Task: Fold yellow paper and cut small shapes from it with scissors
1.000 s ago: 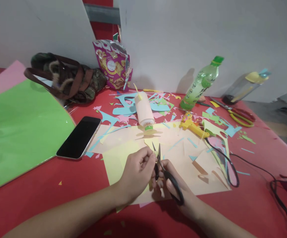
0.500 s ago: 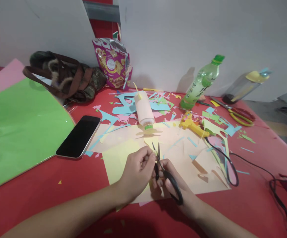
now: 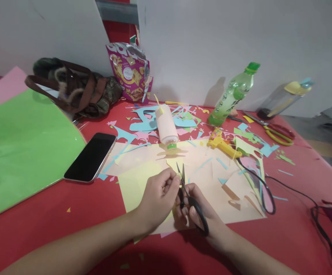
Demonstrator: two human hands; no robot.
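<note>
My right hand (image 3: 198, 206) is closed round the black handles of a pair of scissors (image 3: 199, 215), whose blades point away from me and stand slightly apart. Close beside the blades, my left hand (image 3: 161, 194) pinches a small piece of yellow paper (image 3: 180, 176), mostly covered by my fingers. Beneath both hands lie a yellow paper sheet (image 3: 131, 189) and a cream sheet (image 3: 240, 204). Beyond them a small bottle wrapped in pale pink paper (image 3: 166, 124) lies with its green cap toward me.
A phone (image 3: 91, 157) and green sheet (image 3: 25, 152) lie left. Behind are a bag (image 3: 97, 91), snack pouch (image 3: 130, 72) and green bottle (image 3: 231, 97). Right are a yellow glue gun (image 3: 223, 146) with its cord, red-and-yellow-handled scissors (image 3: 279, 133) and paper scraps (image 3: 266, 149).
The scissors' blades and handles have come slightly closer together in my right hand. My left hand stays in nearly the same place, still pinching the yellow paper.
</note>
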